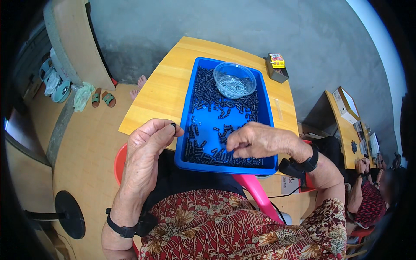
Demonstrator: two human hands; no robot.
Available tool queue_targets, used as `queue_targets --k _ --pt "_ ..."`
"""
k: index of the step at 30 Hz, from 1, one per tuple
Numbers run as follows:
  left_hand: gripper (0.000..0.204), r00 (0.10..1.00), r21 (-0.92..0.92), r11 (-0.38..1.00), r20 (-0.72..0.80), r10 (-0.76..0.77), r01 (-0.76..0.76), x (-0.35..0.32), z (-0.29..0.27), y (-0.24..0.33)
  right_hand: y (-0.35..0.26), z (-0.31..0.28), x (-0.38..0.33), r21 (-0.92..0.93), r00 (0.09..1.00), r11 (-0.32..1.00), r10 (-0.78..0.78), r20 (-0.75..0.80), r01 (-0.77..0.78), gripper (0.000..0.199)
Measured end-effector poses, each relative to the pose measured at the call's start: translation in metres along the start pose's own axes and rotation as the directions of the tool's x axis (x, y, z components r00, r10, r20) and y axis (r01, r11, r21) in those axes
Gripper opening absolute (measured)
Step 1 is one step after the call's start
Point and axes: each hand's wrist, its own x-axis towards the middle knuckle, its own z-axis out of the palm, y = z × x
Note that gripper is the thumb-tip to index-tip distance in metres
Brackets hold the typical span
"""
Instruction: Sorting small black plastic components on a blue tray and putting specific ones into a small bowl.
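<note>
A blue tray (pixel 268 113) rests on a wooden table (pixel 167 86), filled with several small black cylindrical parts (pixel 208 95). A clear plastic bowl (pixel 234 79) holding small silvery metal pieces stands at the tray's far end. My left hand (pixel 147 145) is raised left of the tray, pinching one small black part (pixel 173 126) between thumb and fingertips. My right hand (pixel 255 141) reaches down into the tray's near end, fingertips among the black parts; whether it grips one is hidden.
A small box with a yellow and red top (pixel 276 66) sits at the table's far right corner. A red stool (pixel 120 162) and a pink bar (pixel 258 193) lie below the tray. Sandals (pixel 103 98) lie on the floor at left. Another person sits at right (pixel 370 195).
</note>
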Motion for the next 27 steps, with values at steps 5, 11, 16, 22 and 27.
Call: queue_targets --k 5,11,16,22,27 --pt "0.016 1.000 0.012 1.000 0.011 -0.011 0.011 0.001 0.000 -0.001 0.004 0.018 0.005 -0.158 0.998 0.987 -0.001 0.058 0.010 0.027" --pt "0.016 1.000 0.022 1.000 -0.007 -0.021 0.021 0.000 0.000 -0.001 0.016 0.009 0.004 -0.343 0.998 0.939 -0.038 -0.055 0.017 0.026" --pt "0.016 1.000 0.040 0.999 -0.002 -0.018 0.018 0.001 -0.001 -0.004 0.032 -0.025 0.004 -0.346 0.958 0.937 -0.058 -0.282 -0.045 0.018" --pt "0.014 0.999 0.091 0.996 0.031 -0.018 0.015 0.002 0.002 -0.005 0.044 -0.044 0.015 -0.418 0.961 0.897 0.023 -0.275 -0.141 0.020" --pt "0.013 0.999 0.105 0.994 0.015 -0.035 0.033 0.002 0.003 -0.005 0.049 -0.034 0.032 -0.445 0.981 0.891 0.003 -0.193 -0.090 0.021"
